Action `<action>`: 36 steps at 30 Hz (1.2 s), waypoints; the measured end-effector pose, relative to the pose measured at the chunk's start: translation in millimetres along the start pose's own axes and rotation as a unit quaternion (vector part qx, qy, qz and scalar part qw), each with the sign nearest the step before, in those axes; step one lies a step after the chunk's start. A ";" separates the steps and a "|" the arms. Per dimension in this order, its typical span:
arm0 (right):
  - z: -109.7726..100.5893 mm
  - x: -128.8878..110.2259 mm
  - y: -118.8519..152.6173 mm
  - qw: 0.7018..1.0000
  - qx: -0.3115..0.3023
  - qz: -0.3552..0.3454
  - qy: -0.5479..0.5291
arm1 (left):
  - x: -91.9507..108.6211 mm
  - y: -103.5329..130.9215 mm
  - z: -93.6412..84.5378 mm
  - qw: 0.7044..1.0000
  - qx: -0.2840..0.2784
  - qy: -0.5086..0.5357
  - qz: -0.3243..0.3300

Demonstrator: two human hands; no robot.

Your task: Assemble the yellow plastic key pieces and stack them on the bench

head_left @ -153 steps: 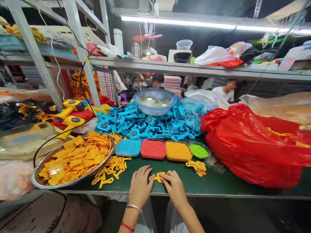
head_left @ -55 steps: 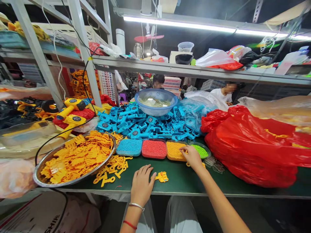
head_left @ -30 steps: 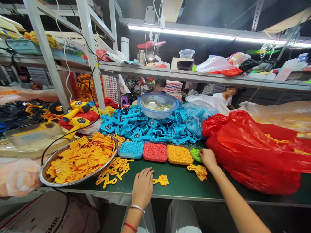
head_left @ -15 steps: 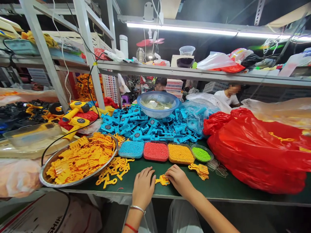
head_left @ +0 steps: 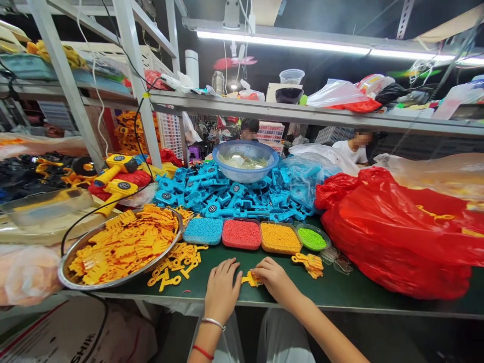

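A small yellow plastic piece [head_left: 252, 279] with a short handle lies on the green table in front of me. My right hand [head_left: 278, 280] has its fingertips bent down and closed on the piece's right end, hiding part of it. My left hand [head_left: 222, 286] rests flat with its fingers stretched out, its thumb beside the handle end. Similar yellow pieces [head_left: 310, 263] sit in a small stack to the right. Beyond my hands stand containers of tiny beads: blue [head_left: 203, 231], red [head_left: 242, 234], yellow [head_left: 280, 237] and green [head_left: 312, 238].
To the left, a metal basin [head_left: 113, 287] holds a heap of flat yellow parts, with loose yellow handle parts [head_left: 176, 267] beside it. Blue plastic parts [head_left: 234, 201] pile up behind the beads under a blue bowl [head_left: 245, 174]. A big red bag [head_left: 397, 237] bulges at right.
My right fingers have shifted slightly over the yellow piece, covering more of it. The left hand stays almost in place. The whole view has moved a little.
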State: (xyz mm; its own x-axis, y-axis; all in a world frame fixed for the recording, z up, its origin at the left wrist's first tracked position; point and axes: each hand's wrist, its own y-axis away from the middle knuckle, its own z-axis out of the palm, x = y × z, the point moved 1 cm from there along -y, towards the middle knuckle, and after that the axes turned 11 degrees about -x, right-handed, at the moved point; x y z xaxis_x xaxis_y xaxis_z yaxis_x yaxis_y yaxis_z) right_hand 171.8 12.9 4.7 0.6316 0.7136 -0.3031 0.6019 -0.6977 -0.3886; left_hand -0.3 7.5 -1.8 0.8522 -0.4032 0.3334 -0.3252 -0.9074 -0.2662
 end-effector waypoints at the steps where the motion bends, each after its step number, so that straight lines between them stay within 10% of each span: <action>1: -0.9 -0.1 0.0 0.999 0.017 0.015 -0.031 | 0.0 0.0 -0.1 1.000 0.000 0.000 -0.001; 10: -19.0 13.6 4.5 0.951 0.149 0.168 -0.211 | 0.0 0.0 0.2 1.000 -0.001 0.006 0.001; 36: 12.0 1.6 3.8 0.914 0.122 0.211 -0.324 | 0.6 0.0 -0.5 1.000 -0.008 0.003 -0.001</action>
State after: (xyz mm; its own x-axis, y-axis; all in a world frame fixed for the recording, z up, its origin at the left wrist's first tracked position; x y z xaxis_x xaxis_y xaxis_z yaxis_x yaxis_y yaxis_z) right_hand 169.3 12.1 -7.7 0.3122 0.3277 -0.8917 0.1945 -0.9408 -0.2777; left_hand 0.0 7.2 -1.2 0.8505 -0.4017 0.3397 -0.3294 -0.9101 -0.2514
